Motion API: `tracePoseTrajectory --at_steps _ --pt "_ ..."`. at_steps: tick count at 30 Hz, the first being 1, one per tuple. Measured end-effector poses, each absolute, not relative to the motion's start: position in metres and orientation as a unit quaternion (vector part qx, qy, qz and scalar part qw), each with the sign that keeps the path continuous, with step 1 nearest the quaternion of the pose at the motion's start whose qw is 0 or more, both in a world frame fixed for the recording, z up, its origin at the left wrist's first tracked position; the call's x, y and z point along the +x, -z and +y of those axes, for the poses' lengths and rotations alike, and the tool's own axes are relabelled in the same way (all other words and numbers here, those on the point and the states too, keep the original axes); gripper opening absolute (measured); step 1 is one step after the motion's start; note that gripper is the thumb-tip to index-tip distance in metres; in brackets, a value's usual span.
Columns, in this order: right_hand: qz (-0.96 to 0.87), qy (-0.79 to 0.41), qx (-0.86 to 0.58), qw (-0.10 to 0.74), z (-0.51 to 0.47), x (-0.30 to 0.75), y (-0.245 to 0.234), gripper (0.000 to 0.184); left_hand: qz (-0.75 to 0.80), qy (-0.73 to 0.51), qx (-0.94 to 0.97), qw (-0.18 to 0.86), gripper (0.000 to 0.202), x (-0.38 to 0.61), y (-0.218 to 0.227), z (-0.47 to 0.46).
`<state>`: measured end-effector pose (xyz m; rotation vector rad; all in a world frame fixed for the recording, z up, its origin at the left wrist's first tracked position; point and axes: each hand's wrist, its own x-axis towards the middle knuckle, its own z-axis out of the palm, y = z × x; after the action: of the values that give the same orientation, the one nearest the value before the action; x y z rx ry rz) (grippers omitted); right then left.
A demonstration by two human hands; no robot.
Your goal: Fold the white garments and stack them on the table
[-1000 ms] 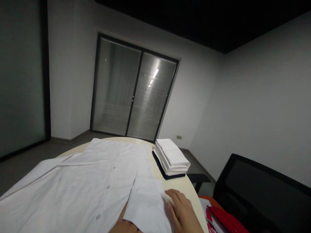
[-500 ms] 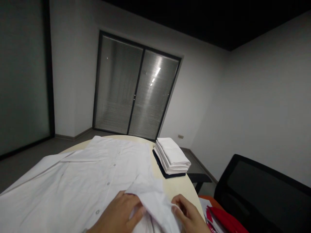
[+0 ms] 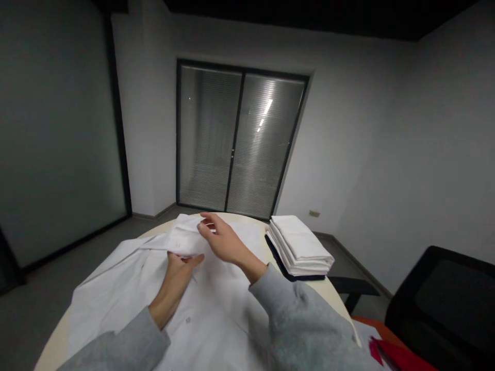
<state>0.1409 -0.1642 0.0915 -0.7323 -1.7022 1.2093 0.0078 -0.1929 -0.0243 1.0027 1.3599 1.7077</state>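
A white buttoned shirt [image 3: 127, 278] lies spread over a round, cream-coloured table [image 3: 54, 335]. Its cuff-like folded end [image 3: 180, 242] is between my two hands, towards the far edge. My left hand [image 3: 178, 270] grips the near side of this fold, fingertips partly hidden under the cloth and thumb stretched to the right. From the right, my right hand [image 3: 222, 239] reaches over with curled fingers and thumb pinching the far corner of the fold. Both forearms, in grey sleeves, pass above the shirt's front.
A stack of folded white cloths [image 3: 299, 245] on a dark folded piece [image 3: 309, 278] stands at the table's right edge. Beyond that edge is a black mesh chair [image 3: 444, 299], with red cloth [image 3: 402, 355] near it. A glazed double door [image 3: 240, 139] is behind.
Both hands have moved from the shirt's near right side, where they held a raised piece of cloth, to the fold at the far left. The view has turned slightly left.
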Motion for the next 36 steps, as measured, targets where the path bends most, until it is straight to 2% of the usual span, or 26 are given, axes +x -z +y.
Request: tracePoseTrajectory --at_steps 2,5,8,11,14,18,24,32,36 --pt "-0.776 -0.365 -0.311 0.409 -0.183 0.149 -0.075 0.045 0.499 -0.671 0.379 0.397 0.053 -0.003 0.021 -0.191" --pt "-0.877 -0.17 -0.365 0.262 -0.219 0.189 -0.036 0.056 0.508 -0.66 0.368 0.412 0.044 -0.011 0.021 -0.19" --pt "-0.894 -0.114 -0.417 0.117 -0.247 0.236 0.007 0.07 0.526 -0.652 0.379 0.392 0.043 -0.015 0.018 -0.188" --pt "-0.894 -0.108 -0.431 0.053 -0.258 0.27 0.038 0.077 0.529 -0.657 0.396 0.363 0.043 -0.021 0.018 -0.184" --pt "-0.897 -0.113 -0.426 0.04 -0.26 0.284 0.051 0.075 0.545 -0.656 0.411 0.323 0.043 -0.034 0.028 -0.178" --pt "-0.902 -0.102 -0.42 0.02 -0.258 0.286 0.051 0.071 0.646 -0.529 0.465 0.295 0.038 -0.056 0.048 -0.16" --pt "-0.915 -0.066 -0.398 -0.01 -0.251 0.291 0.066 0.071 0.709 -0.405 0.529 0.233 0.06 -0.074 0.061 -0.12" --pt "-0.929 -0.02 -0.367 0.037 -0.241 0.325 0.082 0.07 0.701 -0.273 0.643 0.142 0.078 -0.091 0.067 -0.077" --pt "-0.931 -0.048 -0.36 0.033 -0.245 0.334 0.068 0.069 0.746 -0.262 0.613 0.009 0.085 -0.116 0.056 -0.061"
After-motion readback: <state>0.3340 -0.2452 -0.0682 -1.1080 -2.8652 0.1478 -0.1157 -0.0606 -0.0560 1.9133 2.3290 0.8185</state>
